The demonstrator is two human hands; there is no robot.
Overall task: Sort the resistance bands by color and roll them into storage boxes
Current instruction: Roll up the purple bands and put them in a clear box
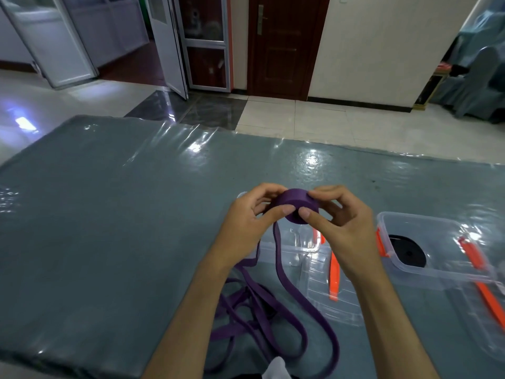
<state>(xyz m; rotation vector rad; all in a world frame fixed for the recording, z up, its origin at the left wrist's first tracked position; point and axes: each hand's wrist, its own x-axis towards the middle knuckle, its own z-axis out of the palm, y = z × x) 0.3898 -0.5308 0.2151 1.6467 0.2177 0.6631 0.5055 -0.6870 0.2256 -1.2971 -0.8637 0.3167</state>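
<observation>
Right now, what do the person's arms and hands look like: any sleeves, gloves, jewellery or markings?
Both forearms are bare right down to the bottom edge of the frame, with no sleeves showing. The left hand and right hand wear no gloves; no rings, watch, bracelets or markings are visible. The fingernails look short and unpainted. A bit of white clothing shows between the arms.

Glossy pale tiled floor point(314, 119); dark wooden door point(284, 45) — cream walls point(382, 45); glazed metal-framed doors point(166, 42) ajar.

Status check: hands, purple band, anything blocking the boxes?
Left hand and right hand both pinch the purple roll. Loose purple band trails on table. Black roll boxed. Nothing blocking.
</observation>
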